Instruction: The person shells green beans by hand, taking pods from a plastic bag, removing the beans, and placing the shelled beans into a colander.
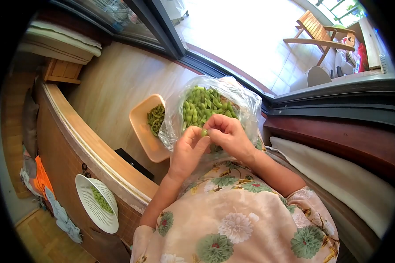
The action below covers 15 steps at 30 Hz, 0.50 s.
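Both hands meet over a clear plastic bag [169, 127] full of green bean pods [202, 104]. Between the fingertips is a small green pod [204, 133], partly covered by them. My left hand [187, 148] pinches it from the left, and my right hand [227, 135] pinches it from the right. Left of the bag, a peach-coloured plastic bin [147, 142] holds darker, opened-looking pods [155, 119]. A white slotted colander [111, 221] with light green beans [101, 200] inside rests on the brown surface at the lower left.
A long wooden-edged bench [57, 127] runs down the left side, with orange and blue cloths [61, 219] beyond it. A sliding door frame [162, 30] crosses the top. Outside stands a wooden chair [314, 27]. Pale cushioning [329, 175] lies at the right.
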### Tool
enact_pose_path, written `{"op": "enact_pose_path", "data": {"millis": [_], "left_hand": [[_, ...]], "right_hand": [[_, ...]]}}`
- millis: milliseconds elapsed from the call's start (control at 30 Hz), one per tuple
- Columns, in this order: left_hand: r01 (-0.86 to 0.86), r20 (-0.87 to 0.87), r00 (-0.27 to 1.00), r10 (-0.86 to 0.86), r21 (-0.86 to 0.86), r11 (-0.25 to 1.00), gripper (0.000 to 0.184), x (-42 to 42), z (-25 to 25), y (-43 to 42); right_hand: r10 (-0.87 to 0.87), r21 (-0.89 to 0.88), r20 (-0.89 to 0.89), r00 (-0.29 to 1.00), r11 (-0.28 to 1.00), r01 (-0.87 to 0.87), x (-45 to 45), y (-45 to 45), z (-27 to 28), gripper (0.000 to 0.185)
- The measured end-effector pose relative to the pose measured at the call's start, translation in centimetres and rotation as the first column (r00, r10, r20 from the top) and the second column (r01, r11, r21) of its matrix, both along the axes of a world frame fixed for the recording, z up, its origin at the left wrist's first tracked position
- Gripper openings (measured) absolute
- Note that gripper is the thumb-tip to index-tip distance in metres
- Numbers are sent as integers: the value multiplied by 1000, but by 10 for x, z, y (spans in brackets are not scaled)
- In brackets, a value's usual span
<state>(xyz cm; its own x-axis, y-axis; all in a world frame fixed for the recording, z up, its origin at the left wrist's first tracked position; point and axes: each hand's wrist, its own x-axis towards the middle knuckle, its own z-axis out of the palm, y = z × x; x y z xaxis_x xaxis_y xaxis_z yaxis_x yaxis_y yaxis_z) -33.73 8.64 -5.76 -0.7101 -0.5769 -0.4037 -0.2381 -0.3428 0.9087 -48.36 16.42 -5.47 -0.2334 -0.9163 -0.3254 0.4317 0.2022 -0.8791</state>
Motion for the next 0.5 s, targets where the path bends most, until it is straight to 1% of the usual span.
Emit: {"op": "enact_pose_path", "data": {"millis": [33,100,133,233,300,433,500], "left_hand": [[-2,-4,1000,2,-11,1000,19,0,0,0],[2,39,999,5,-183,983,17,1,-1,-1],[7,61,998,9,-266,964,16,2,-1,-1],[-45,43,997,57,-240,970,15,2,4,-2],[-94,-10,996,94,-196,976,14,2,2,-4],[-151,-90,985,145,-58,987,16,2,3,-5],[-128,-87,989,116,-141,982,19,3,-2,-3]], "right_hand": [[1,-4,-38,999,1000,-1,0,0,-1,9],[3,-11,-113,994,1000,-4,-1,1,-4,9],[4,-6,-106,994,1000,-5,-1,1,-4,9],[2,9,-101,995,1000,-1,0,2,-7,8],[-4,19,-120,993,1000,6,1,2,-10,9],[0,16,-109,994,1000,2,2,3,-9,5],[-15,17,-124,992,1000,17,4,2,-9,5]]}}
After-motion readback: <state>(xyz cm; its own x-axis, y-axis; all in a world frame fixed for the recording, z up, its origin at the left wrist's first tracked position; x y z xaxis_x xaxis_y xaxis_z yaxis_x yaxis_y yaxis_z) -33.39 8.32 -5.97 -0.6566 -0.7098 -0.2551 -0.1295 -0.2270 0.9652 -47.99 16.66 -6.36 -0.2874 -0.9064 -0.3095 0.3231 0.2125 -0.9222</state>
